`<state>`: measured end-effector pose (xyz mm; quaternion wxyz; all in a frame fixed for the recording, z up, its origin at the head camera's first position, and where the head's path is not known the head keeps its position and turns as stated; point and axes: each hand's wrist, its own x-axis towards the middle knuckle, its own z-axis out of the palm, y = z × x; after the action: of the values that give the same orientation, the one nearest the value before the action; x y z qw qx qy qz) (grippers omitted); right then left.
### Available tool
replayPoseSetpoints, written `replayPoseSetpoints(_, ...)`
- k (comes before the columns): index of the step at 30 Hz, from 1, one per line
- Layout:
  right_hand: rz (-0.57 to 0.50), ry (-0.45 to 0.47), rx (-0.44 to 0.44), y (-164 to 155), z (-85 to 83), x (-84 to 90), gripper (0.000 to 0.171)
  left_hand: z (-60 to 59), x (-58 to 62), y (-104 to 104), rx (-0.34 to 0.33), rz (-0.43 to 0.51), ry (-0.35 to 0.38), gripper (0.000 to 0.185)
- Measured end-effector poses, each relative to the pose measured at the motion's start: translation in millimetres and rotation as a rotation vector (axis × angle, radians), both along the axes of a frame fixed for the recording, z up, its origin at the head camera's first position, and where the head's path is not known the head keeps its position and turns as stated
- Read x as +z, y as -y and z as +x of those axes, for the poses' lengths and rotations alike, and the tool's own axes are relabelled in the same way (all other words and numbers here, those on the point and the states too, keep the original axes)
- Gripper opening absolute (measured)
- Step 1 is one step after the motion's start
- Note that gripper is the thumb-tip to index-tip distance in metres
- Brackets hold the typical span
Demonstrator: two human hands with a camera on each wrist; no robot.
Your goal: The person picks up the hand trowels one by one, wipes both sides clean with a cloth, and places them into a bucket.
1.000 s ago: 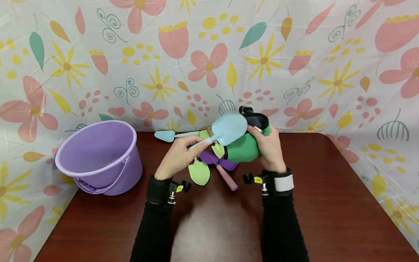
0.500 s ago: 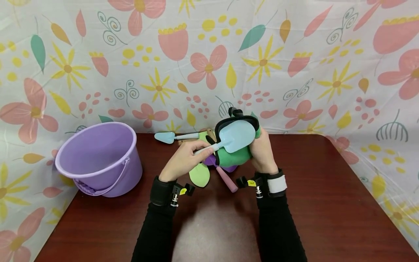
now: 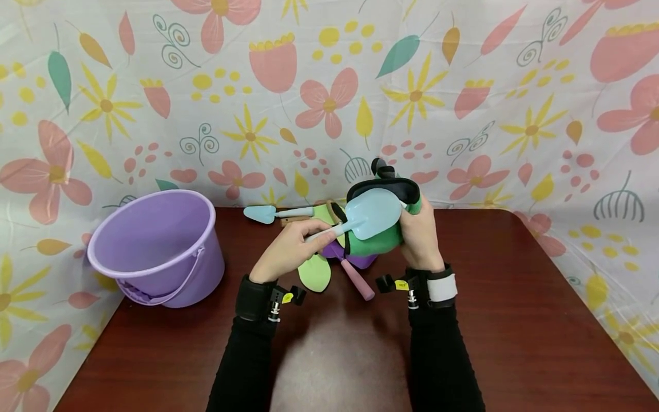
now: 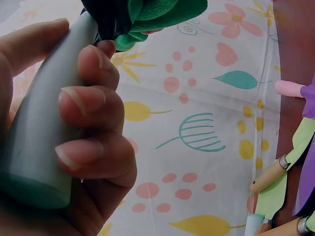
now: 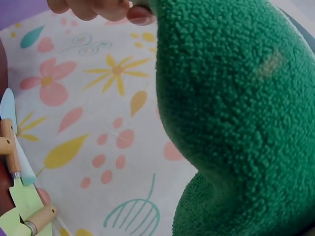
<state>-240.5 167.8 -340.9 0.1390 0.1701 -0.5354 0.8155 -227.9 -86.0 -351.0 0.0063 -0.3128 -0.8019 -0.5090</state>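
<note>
My left hand grips the pale handle of a light blue toy shovel; in the left wrist view the fingers curl round that handle. The shovel's blade lies at the black-rimmed mouth of a green fleece pouch, which my right hand holds up from its right side above the table. The green fleece fills the right wrist view, and the right hand itself is hidden there.
A purple bucket stands at the table's left. Under the hands lie a green toy spade, a pink-handled purple tool and a small blue trowel. Floral cloth walls the dark table.
The shovel blade has moved right and down onto the pouch's mouth. The right hand has tipped the pouch so that its black rim faces the blade.
</note>
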Motion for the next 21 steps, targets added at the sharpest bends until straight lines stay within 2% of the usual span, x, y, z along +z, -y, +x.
replayPoseSetpoints(4, 0.015, 0.010, -0.010, -2.1, 1.3, 0.9, 0.029, -0.2, -0.1, 0.5, -0.006, 0.001, 0.015, 0.019)
replayPoseSetpoints(14, 0.000, 0.015, -0.006, -5.3, 2.9, 4.4, 0.031, -1.2, -1.4, 2.6, 0.007, 0.008, 0.042, 0.017)
replayPoseSetpoints(16, 0.004, 0.016, -0.011, -5.8, 2.3, 5.6, 0.033, 3.1, 4.9, 2.0, 0.009, 0.007, 0.048, 0.016)
replayPoseSetpoints(21, 0.021, 0.038, -0.038, -7.4, 1.6, 7.0, 0.037, 1.5, 4.9, 2.9, 0.015, 0.000, 0.037, 0.014)
